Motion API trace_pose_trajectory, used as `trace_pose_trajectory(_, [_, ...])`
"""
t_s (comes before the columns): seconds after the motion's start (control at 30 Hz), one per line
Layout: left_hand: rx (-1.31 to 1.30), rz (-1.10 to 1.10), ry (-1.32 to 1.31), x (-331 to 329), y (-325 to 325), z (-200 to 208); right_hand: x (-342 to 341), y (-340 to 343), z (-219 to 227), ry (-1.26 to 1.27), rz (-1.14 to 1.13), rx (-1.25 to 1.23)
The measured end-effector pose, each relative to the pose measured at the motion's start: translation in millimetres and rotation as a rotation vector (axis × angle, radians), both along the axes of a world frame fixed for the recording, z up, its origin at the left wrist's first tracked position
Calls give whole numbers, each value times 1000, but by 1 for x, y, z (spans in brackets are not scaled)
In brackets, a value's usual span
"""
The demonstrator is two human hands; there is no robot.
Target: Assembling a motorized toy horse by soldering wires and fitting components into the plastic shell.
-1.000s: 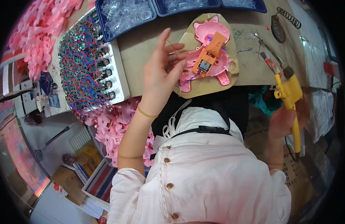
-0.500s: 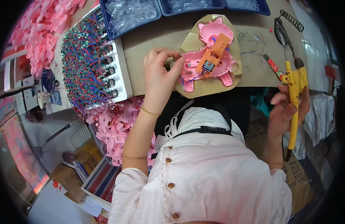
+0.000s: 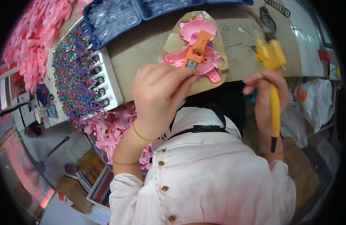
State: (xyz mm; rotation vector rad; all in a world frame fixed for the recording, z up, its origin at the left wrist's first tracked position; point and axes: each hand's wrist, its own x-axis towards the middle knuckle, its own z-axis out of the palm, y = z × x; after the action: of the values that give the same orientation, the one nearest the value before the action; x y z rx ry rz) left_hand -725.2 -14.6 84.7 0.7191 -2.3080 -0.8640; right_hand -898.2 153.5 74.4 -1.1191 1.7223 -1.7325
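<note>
A pink plastic toy shell half (image 3: 198, 29) lies open on a tan holder (image 3: 221, 45), with an orange part (image 3: 200, 47) and a small circuit board (image 3: 191, 63) inside it. My left hand (image 3: 158, 95) reaches over the shell's near edge, thumb and fingers pinched together beside the board. What sits between the fingertips is hidden; it may be a thin wire. At the right, my right hand (image 3: 268, 84) is closed around a yellow soldering gun (image 3: 271, 54), raised off the table with its upper end blurred.
Left of the holder stands a white tray (image 3: 113, 84) packed with wired circuit boards (image 3: 73, 71). Blue bins (image 3: 139, 18) of clear plastic parts line the back. Pink shells (image 3: 40, 41) pile up at the far left. A coiled spring stand (image 3: 277, 8) is at the back right.
My left hand has moved right and over the shell, its fingers closing beside the board. My right hand has gripped the soldering gun and shifted it left. The whole view has shifted slightly.
</note>
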Motion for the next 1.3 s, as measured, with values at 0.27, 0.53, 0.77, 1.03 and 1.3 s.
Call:
trace_pose_trajectory(0.27, [484,203,-31,7,-43,-30,3,-14,-2,70,139,101])
trace_pose_trajectory(0.53, [603,136,117,8,-16,-20,8,-15,-1,24,83,49])
trace_pose_trajectory(0.77, [-279,-177,25,-12,12,-9,25,-28,-3,-177,185,-70])
trace_pose_trajectory(1.03, [43,-150,55,-11,11,-2,29,-44,4,-133,51,-16])
trace_pose_trajectory(1.3, [-132,-330,-95,-5,12,9,30,-48,6,-257,92,-170])
